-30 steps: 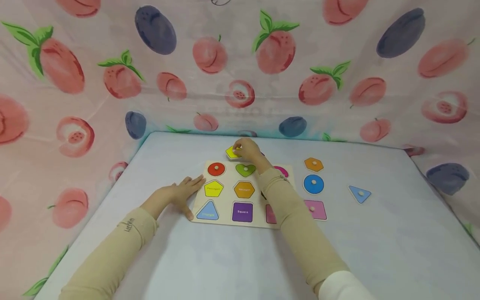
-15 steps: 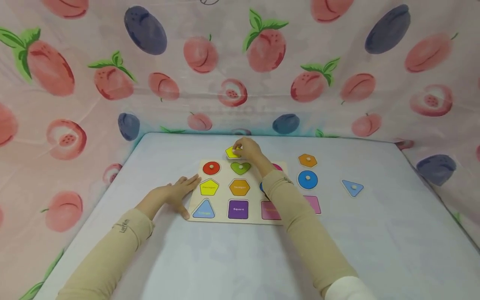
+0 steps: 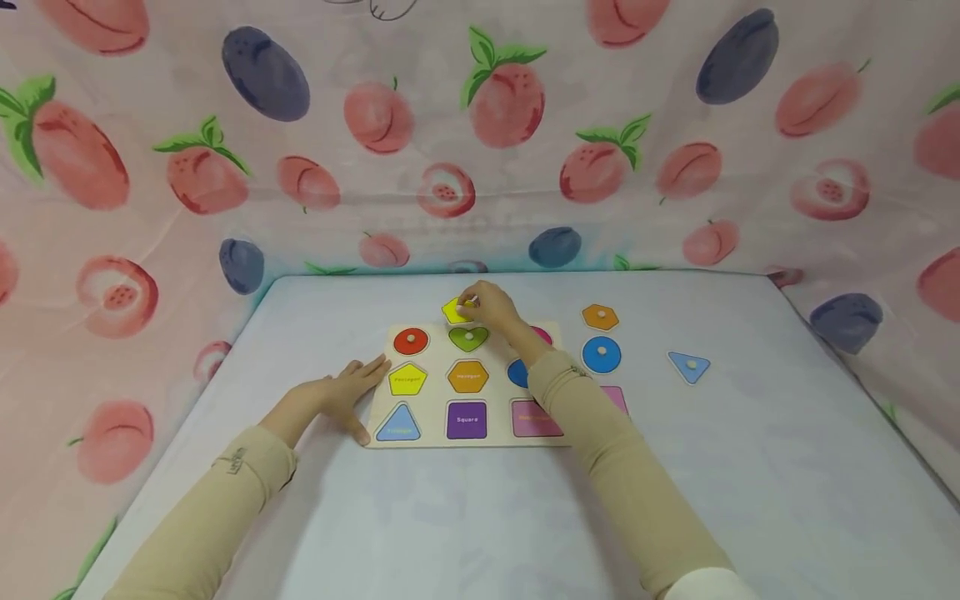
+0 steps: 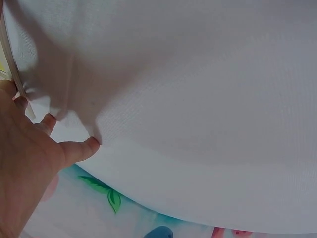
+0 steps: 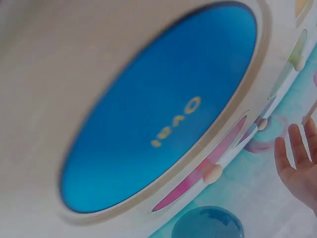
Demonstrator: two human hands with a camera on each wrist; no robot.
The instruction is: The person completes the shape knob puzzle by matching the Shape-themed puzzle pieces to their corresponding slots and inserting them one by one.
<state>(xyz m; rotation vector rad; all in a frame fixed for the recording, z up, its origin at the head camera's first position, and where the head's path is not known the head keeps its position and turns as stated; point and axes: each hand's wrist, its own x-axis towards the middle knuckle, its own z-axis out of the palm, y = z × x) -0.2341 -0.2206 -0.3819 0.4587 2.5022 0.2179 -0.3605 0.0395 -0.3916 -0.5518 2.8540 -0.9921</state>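
In the head view my right hand (image 3: 491,307) pinches the knob of a yellow pentagon puzzle piece (image 3: 451,312) just behind the board's far edge. The wooden shape puzzle board (image 3: 435,400) carries a red circle piece (image 3: 410,341) and a green heart piece (image 3: 467,337), both with knobs. Its pentagon recess (image 3: 407,379) shows bare yellow. My left hand (image 3: 341,398) rests at the board's left edge, fingers spread and thumb near the front corner. In the right wrist view, the blue oval recess (image 5: 163,114) fills the middle, and a pink knobbed piece (image 5: 198,176) sits beyond it.
Right of the board lie an orange hexagon piece (image 3: 601,317), a blue circle piece (image 3: 602,355) and a light blue triangle piece (image 3: 688,367). My right forearm partly covers a pink piece (image 3: 617,397). A fruit-print cloth (image 3: 322,225) hangs behind the table.
My right hand has brought the yellow pentagon slightly rightward and closer to the board. The left hand stays at the board's edge. The head view has shifted a little.
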